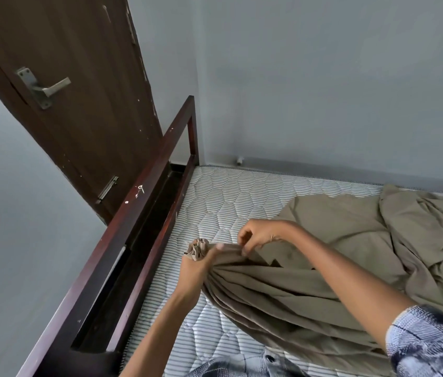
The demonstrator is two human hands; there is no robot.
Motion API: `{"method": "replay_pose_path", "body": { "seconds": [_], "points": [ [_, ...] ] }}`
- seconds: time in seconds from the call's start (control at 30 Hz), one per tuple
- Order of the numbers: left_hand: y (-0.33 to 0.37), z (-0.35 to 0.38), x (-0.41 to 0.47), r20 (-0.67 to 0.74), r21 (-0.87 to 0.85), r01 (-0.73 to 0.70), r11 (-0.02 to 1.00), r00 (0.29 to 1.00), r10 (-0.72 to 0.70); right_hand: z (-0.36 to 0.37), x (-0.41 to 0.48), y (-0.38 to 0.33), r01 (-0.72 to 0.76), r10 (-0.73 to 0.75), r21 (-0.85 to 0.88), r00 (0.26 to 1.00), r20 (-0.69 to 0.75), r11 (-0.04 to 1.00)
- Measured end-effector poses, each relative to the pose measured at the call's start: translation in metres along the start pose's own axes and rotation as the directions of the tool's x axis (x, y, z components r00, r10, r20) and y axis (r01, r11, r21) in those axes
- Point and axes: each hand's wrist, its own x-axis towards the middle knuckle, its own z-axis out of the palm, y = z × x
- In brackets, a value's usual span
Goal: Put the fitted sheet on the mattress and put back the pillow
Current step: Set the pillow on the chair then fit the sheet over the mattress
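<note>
An olive-brown fitted sheet (337, 240) lies crumpled over the right part of a bare, blue-striped quilted mattress (231, 194). My left hand (197, 268) is closed around a bunched, gathered corner of the sheet, whose puckered end sticks up above the fist. Just right of it, my right hand (258, 235) pinches the same edge of cloth between thumb and fingers. Both hands hover above the mattress near its left side. No pillow is in view.
A dark wooden bed frame rail (144, 202) runs along the mattress's left side. Behind it stands a dark brown door (79, 104) with a metal lever handle (43, 88). Grey walls (323, 91) close off the far side.
</note>
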Motion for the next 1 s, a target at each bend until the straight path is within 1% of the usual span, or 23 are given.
{"method": "replay_pose_path", "body": {
  "seconds": [0.07,0.1,0.13,0.2,0.23,0.27,0.37,0.43,0.5,0.57,0.67,0.73,0.8,0.83,0.9,0.97,1.0],
  "points": [
    [-0.002,-0.004,0.0,-0.045,-0.012,-0.009,1.0,0.999,0.008,-0.003,0.002,0.012,-0.026,0.017,-0.091,0.995,-0.098,0.996],
    [-0.004,-0.007,0.001,-0.069,-0.045,0.004,0.999,0.998,-0.008,-0.004,0.001,0.017,-0.036,0.022,-0.093,0.988,-0.15,0.995],
    [-0.004,-0.009,0.002,-0.084,-0.075,0.021,0.997,0.996,-0.027,-0.005,-0.001,0.02,-0.037,0.027,-0.05,0.982,-0.185,0.998],
    [-0.004,-0.012,0.002,-0.071,-0.095,0.052,0.994,0.996,-0.059,0.0,-0.002,0.019,-0.01,0.028,0.102,0.984,-0.178,0.995],
    [-0.004,-0.012,0.002,-0.044,-0.09,0.061,0.994,0.997,-0.065,0.004,-0.001,0.016,0.003,0.02,0.142,0.987,-0.16,0.99],
    [-0.003,-0.011,0.001,-0.014,-0.08,0.065,0.995,0.998,-0.066,0.009,0.001,0.011,0.024,-0.002,0.146,0.988,-0.151,0.989],
    [-0.002,-0.006,-0.001,0.021,-0.013,0.048,0.999,0.999,-0.048,0.023,0.011,0.006,0.06,-0.049,0.108,0.994,-0.098,0.992],
    [-0.002,-0.005,-0.001,-0.035,-0.004,0.029,1.0,0.999,-0.029,0.026,0.012,0.006,0.001,0.002,0.086,0.999,-0.035,0.996],
    [-0.003,-0.006,0.0,-0.122,-0.024,0.024,0.999,0.992,-0.027,0.029,0.01,0.009,-0.068,0.067,0.092,0.998,0.011,0.993],
    [-0.004,-0.008,0.002,-0.167,-0.024,0.018,1.0,0.986,-0.022,0.035,0.011,0.016,-0.071,0.073,0.095,0.997,-0.018,0.993],
    [-0.003,-0.007,0.002,-0.175,-0.022,0.005,1.0,0.985,-0.009,0.05,0.016,0.029,-0.06,0.059,-0.008,0.99,-0.128,0.998],
    [-0.001,-0.006,0.002,-0.168,-0.038,-0.007,0.999,0.986,0.0,0.055,0.019,0.043,-0.083,0.068,-0.092,0.985,-0.162,0.992],
    [-0.002,-0.008,0.004,-0.148,-0.068,-0.016,0.998,0.989,0.006,0.053,0.015,0.057,-0.14,0.115,-0.106,0.97,-0.213,0.984],
    [-0.003,-0.009,0.004,-0.13,-0.073,-0.018,0.997,0.991,0.009,0.05,0.013,0.063,-0.152,0.132,-0.058,0.958,-0.256,0.987],
    [-0.006,-0.013,0.006,-0.058,-0.071,-0.032,0.997,0.998,0.028,0.039,0.008,0.069,-0.114,0.16,0.147,0.923,-0.349,0.983],
    [-0.01,-0.017,0.006,0.028,-0.013,-0.023,1.0,0.999,0.023,0.022,0.002,0.058,-0.013,0.161,0.332,0.892,-0.422,0.943],
    [-0.012,-0.019,0.006,0.083,-0.003,0.008,1.0,0.996,-0.008,0.011,-0.002,0.049,0.054,0.141,0.388,0.878,-0.457,0.92]
  ]
}}
